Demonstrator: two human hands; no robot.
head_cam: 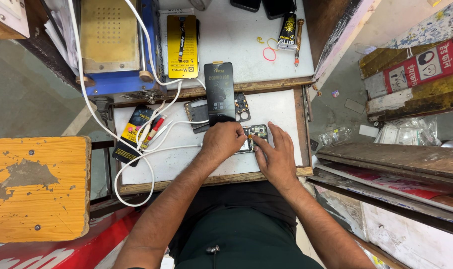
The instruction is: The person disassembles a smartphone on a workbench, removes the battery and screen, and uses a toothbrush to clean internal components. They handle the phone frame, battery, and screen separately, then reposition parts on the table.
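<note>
From the head view I see my left hand (223,140) with fingers pinched on the opened phone body with green circuit board (255,133), lying on the white surface (186,159). My right hand (275,155) presses it, fingers narrow, below a black screen panel (219,92).

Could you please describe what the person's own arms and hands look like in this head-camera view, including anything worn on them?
Both forearms are bare from the elbow down: no sleeves, gloves or wristbands show. The left hand and right hand carry no visible rings or watch, though details that small are hard to confirm. The person wears dark clothing on the torso and lap.
</note>
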